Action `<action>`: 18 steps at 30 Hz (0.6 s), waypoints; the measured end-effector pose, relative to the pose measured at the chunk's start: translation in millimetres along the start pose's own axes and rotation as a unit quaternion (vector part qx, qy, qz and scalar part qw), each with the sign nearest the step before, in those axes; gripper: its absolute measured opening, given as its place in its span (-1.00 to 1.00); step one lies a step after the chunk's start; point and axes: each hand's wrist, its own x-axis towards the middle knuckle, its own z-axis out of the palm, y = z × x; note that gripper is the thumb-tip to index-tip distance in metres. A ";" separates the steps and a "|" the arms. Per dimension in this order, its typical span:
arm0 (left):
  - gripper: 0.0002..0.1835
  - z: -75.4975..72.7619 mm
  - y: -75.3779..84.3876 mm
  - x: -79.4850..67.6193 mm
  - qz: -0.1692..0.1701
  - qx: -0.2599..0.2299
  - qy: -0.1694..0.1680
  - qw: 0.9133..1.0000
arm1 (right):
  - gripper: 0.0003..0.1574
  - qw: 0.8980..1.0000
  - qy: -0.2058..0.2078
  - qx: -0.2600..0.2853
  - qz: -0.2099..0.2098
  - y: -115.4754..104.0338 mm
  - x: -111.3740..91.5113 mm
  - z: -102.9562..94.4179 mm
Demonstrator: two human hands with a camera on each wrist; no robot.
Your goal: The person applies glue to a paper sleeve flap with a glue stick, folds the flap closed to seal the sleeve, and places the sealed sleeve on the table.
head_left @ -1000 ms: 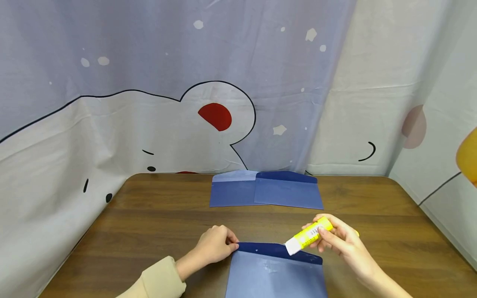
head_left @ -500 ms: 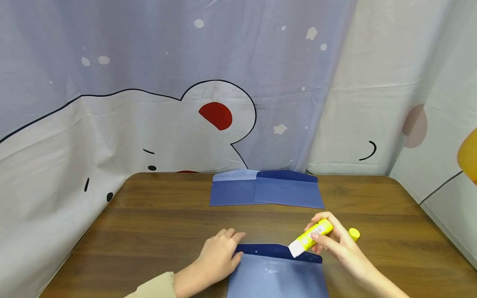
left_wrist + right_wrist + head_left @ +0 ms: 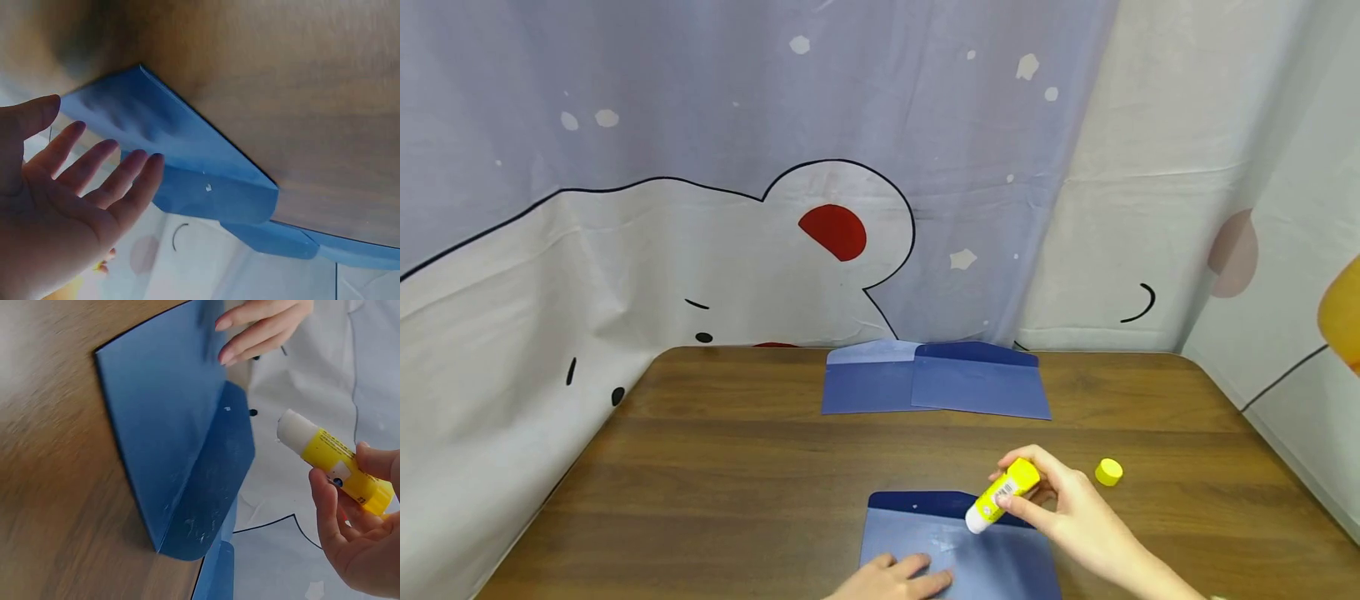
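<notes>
A blue envelope point(image 3: 958, 558) lies at the table's near edge, its darker flap point(image 3: 215, 469) unfolded away from the person. White glue smears and a small white speck show on the flap. In the right hand point(image 3: 1067, 508) a yellow glue stick point(image 3: 1003, 494) is pinched between thumb and fingers, white end tilted down over the envelope near the fold. The left hand point(image 3: 81, 187) hovers over the envelope body with fingers spread and relaxed, holding nothing. In the head view only the fingers of that hand point(image 3: 898, 579) show, at the bottom edge.
A yellow glue cap point(image 3: 1108, 472) stands on the wooden table point(image 3: 737, 483), right of the right hand. Two more blue envelopes overlap at the back: one with a pale flap point(image 3: 872, 387), one with a dark flap point(image 3: 981, 387). A printed curtain point(image 3: 700, 125) hangs behind the table.
The left hand has let go of the flap's left corner and moved down over the envelope body. The right hand has brought the glue stick slightly left and lower, uncovering the cap.
</notes>
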 end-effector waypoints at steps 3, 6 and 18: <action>-0.49 8.1 3.7 1.0 -0.023 -0.039 -0.048 0.998 | -0.68 0.999 -0.010 -0.029 -0.036 3.3 -1.6 3.7; -0.46 14.1 4.1 5.8 -0.026 -0.079 -0.131 0.988 | -0.67 0.994 -0.015 -0.074 -0.076 6.6 -2.6 7.5; -0.46 24.5 13.3 5.8 -0.023 -0.044 -0.079 0.996 | -0.66 0.968 -0.051 -0.195 -0.149 16.2 4.2 24.8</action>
